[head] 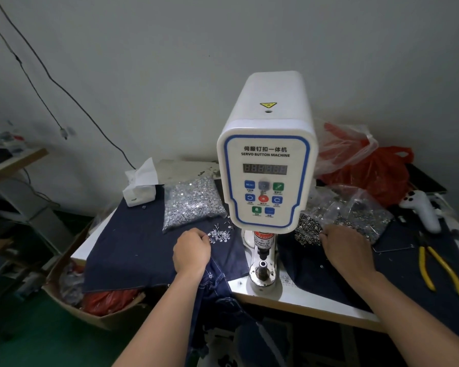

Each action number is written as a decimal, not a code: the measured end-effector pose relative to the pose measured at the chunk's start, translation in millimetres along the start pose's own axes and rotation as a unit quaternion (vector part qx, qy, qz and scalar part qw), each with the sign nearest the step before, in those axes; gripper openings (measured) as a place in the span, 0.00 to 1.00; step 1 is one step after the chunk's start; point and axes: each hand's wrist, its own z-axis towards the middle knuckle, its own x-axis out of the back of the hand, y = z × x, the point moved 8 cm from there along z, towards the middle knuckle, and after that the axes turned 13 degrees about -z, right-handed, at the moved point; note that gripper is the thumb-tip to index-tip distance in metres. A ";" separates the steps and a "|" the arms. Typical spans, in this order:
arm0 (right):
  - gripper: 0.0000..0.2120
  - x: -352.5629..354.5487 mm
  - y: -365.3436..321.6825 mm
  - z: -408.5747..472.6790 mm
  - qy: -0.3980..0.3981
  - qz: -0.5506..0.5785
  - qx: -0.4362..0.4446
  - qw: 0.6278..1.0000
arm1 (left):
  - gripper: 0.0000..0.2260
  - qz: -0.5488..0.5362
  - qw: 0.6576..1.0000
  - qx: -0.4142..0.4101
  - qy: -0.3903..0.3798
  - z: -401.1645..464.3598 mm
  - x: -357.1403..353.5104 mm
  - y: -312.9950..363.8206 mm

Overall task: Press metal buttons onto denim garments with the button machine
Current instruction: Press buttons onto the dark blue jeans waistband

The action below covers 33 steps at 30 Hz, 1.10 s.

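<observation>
The white servo button machine stands at the middle of the table, its press die bare below the head. My left hand lies left of the die with fingers curled, its tips pinching at a small loose heap of silver tacks. My right hand reaches right of the machine, fingertips buried at the edge of a pile of metal buttons. What those fingertips hold is hidden. A denim garment hangs over the table's front edge under my left wrist.
A clear bag of silver tacks and a tissue pack sit on dark denim cloth at left. Bags of buttons, red plastic bags, a white controller and yellow pliers lie at right. A cardboard box stands below left.
</observation>
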 end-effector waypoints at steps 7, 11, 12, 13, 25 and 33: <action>0.05 10.2 3.5 -10.5 0.000 0.216 -0.071 0.974 | 0.05 -0.031 1.000 0.005 -0.002 0.5 2.2 -3.7; 0.05 1.9 -1.8 -21.4 -0.077 0.384 -0.124 0.912 | 0.04 -0.047 0.998 -0.026 -0.011 -1.6 5.5 -2.8; 0.07 -1.8 -5.9 -24.9 -0.101 0.442 -0.140 0.880 | 0.03 -0.048 0.998 -0.035 -0.015 -2.5 5.5 -1.6; 0.08 -5.2 -11.3 -28.7 -0.124 0.490 -0.151 0.849 | 0.03 -0.048 0.998 -0.043 -0.021 -3.6 5.0 -0.5; 0.04 -8.2 -67.2 -68.2 -0.248 0.594 -0.147 0.751 | 0.04 -0.018 0.999 -0.035 -0.024 -9.9 1.3 3.5; 0.07 -6.0 -90.0 -83.8 -0.312 0.631 -0.124 0.700 | 0.03 -0.032 0.999 -0.026 -0.010 -13.2 3.2 0.8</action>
